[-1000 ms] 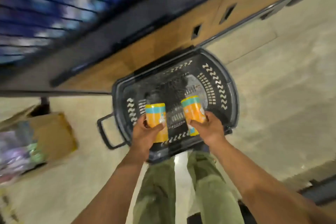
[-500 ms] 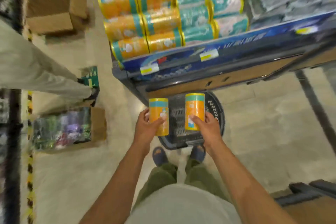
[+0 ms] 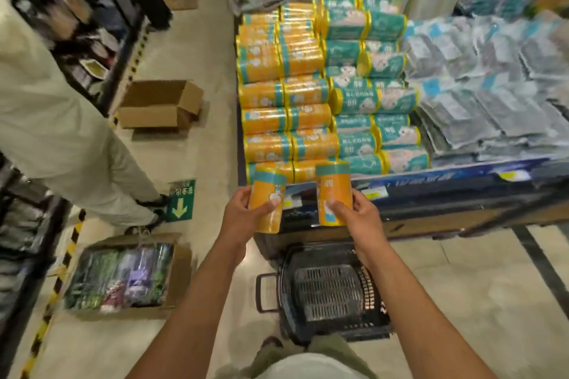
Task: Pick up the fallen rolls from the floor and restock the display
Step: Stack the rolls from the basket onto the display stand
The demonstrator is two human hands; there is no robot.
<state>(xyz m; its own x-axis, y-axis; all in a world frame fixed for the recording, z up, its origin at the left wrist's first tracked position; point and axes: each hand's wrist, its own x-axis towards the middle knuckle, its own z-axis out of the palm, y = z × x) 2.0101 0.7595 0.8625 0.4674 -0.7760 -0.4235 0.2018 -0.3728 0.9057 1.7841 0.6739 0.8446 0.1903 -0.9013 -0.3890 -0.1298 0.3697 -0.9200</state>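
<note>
Our left hand (image 3: 243, 215) grips the left roll (image 3: 266, 197), our right hand (image 3: 360, 217) the right roll (image 3: 334, 191), fingers curled round each, both upright just in front of the display (image 3: 446, 179). We judge restocking in hand; next, tip them flat onto its nearest orange row (image 3: 303, 167).

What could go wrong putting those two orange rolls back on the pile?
The stacked orange rolls lie on their sides, so a bump might send some rolling off. The left hand grips one roll, the right hand another, so neither can steady the pile. The basket by the feet could trip the person.
</note>
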